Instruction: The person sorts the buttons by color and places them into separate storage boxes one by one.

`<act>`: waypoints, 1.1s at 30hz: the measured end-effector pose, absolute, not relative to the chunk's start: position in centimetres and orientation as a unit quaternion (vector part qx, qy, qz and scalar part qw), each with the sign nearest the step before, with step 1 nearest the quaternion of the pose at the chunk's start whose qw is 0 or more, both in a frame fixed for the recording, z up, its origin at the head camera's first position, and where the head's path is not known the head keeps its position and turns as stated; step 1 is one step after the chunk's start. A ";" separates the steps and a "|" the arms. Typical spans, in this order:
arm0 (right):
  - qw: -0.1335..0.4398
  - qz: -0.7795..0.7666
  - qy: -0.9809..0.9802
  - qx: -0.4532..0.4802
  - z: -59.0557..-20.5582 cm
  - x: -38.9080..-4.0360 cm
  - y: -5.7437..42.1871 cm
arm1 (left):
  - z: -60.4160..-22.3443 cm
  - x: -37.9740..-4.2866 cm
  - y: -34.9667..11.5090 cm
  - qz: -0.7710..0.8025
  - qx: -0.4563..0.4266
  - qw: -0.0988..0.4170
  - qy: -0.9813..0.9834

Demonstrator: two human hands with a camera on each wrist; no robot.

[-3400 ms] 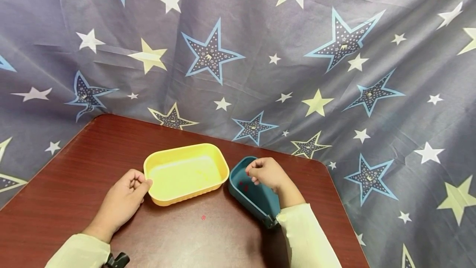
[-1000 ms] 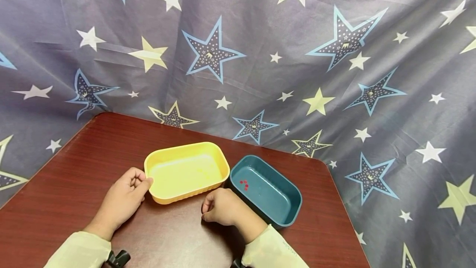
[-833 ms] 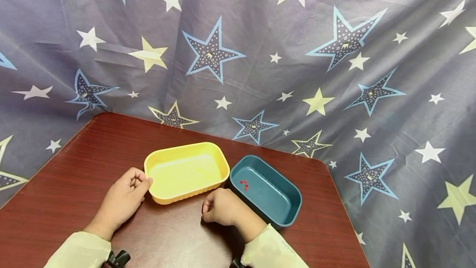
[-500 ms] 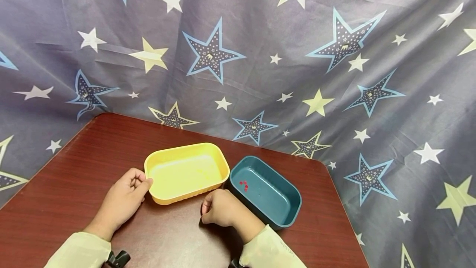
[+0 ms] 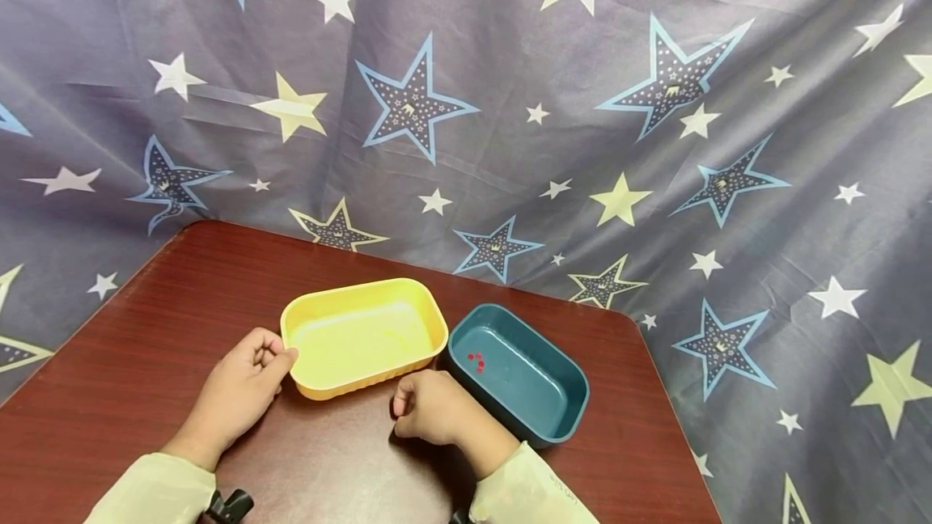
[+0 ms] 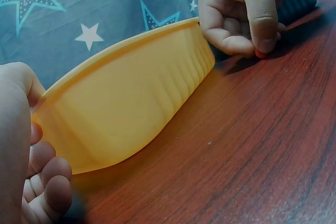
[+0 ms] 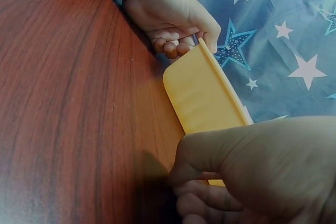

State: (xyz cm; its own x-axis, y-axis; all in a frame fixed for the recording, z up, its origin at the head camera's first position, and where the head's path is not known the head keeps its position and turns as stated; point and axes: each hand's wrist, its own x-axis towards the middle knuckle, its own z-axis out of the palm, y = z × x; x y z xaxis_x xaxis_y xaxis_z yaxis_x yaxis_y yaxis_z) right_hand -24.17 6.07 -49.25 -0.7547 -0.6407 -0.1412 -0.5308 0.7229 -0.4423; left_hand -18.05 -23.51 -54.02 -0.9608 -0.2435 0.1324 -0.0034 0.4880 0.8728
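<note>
My left hand (image 5: 240, 386) pinches the left rim of a yellow rectangular plastic tub (image 5: 349, 350), thumb and finger on the edge. My right hand (image 5: 437, 407) is low over the table in front of the tub, fingers curled. In the left wrist view its thumb tip and fingers pinch a small red piece (image 6: 261, 54) right at the tabletop; the head and right wrist views hide that piece. To the right, a dark teal tub (image 5: 542, 390) holds several small red round pieces (image 5: 477, 362) near its left end. It stands beside the yellow tub's right corner.
Both tubs stand on a reddish-brown wood-grain table (image 5: 218, 273). A grey curtain (image 5: 510, 144) printed with stars hangs along the table's back and right edges. A black wrist mount (image 5: 230, 506) is by the left sleeve.
Since the oldest frame my right hand has left the teal tub, moving left and nearer to where a red piece lay on the table. Over the last second both hands stay nearly still.
</note>
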 end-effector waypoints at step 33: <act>0.184 -0.450 0.849 -0.206 -43.7 -29.2 12.7 | -53.8 -18.0 -23.6 -0.503 0.074 0.112 -0.854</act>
